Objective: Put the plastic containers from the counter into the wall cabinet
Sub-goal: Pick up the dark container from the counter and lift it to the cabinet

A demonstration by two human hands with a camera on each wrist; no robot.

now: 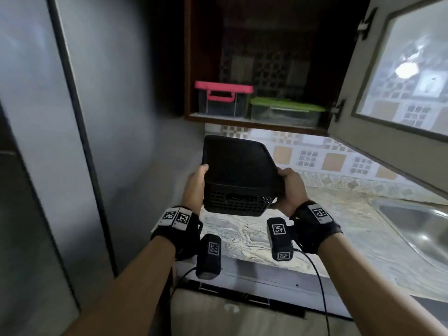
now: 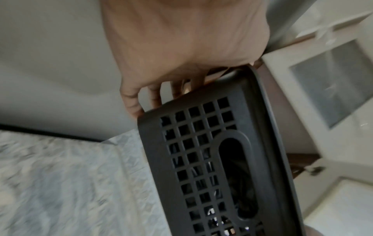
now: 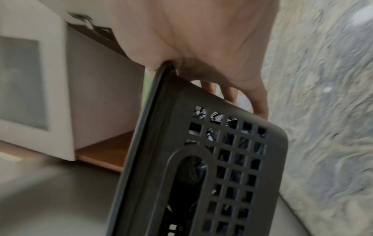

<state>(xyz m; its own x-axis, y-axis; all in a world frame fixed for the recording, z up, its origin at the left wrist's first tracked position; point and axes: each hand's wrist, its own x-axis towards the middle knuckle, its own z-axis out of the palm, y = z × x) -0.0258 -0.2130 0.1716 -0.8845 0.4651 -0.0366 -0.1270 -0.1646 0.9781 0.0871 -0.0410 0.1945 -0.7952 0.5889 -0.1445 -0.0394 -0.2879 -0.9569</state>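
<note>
A black lidded plastic basket (image 1: 238,175) with grid-holed sides hangs in the air above the counter, below the open wall cabinet (image 1: 254,57). My left hand (image 1: 196,187) grips its left side and my right hand (image 1: 289,187) grips its right side. In the left wrist view the fingers (image 2: 131,99) curl under the basket (image 2: 218,159); in the right wrist view the thumb sits on the lid edge and the fingers (image 3: 260,102) wrap below the basket (image 3: 222,167). On the cabinet shelf stand a clear container with a pink lid (image 1: 221,99) and a clear one with a green lid (image 1: 286,111).
The cabinet door (image 1: 397,76) with a glass pane swings open at the right, over the counter. A marbled counter (image 1: 254,238) lies below, with a steel sink (image 1: 421,229) at right. A grey wall and a tall panel (image 1: 60,141) close the left side.
</note>
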